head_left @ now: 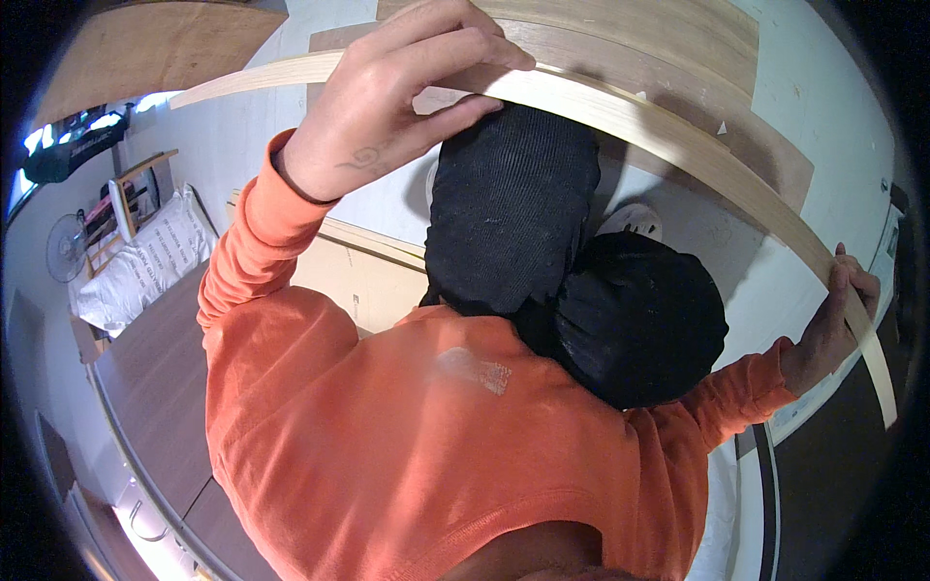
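Observation:
A long, narrow strip of pale wood (620, 111) stretches across the upper part of the view and curves down along the right side. My left hand (412, 82) holds it left of the middle, fingers over the top edge and thumb below. Close to the strip's right end, my right hand (833, 315) is closed around it. Under the strip are my bent knees in black ribbed trousers (513, 203). The strip's far left tip (189, 97) sticks out free beyond my left hand.
Flat wooden boards (678, 39) lie on the pale floor beyond the strip. A curved-looking brown panel (165, 53) fills the upper left. At left are a white sack (150, 257), a fan (66, 247) and a brown wood-grain surface (160, 387). A tan panel (325, 276) lies beside me.

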The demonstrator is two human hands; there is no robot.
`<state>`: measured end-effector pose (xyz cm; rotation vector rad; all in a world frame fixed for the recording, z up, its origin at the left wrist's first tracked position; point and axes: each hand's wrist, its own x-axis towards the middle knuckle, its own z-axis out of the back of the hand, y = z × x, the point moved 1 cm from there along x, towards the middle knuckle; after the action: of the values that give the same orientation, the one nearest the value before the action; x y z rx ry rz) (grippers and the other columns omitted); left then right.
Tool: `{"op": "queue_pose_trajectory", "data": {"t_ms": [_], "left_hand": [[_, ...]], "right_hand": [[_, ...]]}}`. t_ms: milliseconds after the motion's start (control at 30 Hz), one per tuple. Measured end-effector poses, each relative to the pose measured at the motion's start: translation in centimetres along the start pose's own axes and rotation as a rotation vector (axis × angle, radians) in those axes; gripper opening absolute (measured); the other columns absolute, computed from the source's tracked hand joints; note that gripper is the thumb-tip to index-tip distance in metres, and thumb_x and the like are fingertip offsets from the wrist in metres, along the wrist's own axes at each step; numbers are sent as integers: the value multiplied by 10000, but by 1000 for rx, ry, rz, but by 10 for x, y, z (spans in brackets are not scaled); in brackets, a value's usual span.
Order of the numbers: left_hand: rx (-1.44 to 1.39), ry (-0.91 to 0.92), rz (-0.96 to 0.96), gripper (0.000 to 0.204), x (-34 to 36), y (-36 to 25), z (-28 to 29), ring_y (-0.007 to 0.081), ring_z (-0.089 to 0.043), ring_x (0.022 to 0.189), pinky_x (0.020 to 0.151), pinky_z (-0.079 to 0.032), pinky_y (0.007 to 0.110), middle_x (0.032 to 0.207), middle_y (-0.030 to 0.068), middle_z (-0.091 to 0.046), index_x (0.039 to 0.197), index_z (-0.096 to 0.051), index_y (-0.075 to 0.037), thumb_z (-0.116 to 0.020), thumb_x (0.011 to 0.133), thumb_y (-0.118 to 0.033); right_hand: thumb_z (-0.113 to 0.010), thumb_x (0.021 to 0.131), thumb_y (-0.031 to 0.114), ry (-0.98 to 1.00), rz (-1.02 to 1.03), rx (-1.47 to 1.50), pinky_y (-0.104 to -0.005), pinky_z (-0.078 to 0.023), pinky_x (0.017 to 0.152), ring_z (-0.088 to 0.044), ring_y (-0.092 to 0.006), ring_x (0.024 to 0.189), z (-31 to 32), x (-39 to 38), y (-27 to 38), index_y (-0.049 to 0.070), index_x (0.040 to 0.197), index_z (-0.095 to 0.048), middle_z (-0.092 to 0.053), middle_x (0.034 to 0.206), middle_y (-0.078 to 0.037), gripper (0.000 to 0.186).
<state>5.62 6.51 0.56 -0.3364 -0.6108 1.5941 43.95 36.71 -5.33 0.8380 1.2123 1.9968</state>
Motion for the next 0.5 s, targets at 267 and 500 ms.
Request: {"op": "queue_pose_trajectory", "data": {"t_ms": [267,500], "left_hand": [[98,53,-22,405,-1,0,9,257,-673,970,821,-541,345,1037,110,-699,1123,-728,-17,-823,731,14],[227,89,37,454,-12,3,23,288,-672,974,834,-548,384,1084,120,-683,1149,-707,-32,-808,716,60]], "right_hand": [[-697,962,109,-12,-27,12,-499,-412,1163,-652,-158,975,1,-2,0,37,967,-638,-681,947,-96,93],[-704,958,109,21,7,-35,-481,-424,1156,-660,-169,1004,5,-1,-4,32,978,-657,-692,982,-99,93]]}}
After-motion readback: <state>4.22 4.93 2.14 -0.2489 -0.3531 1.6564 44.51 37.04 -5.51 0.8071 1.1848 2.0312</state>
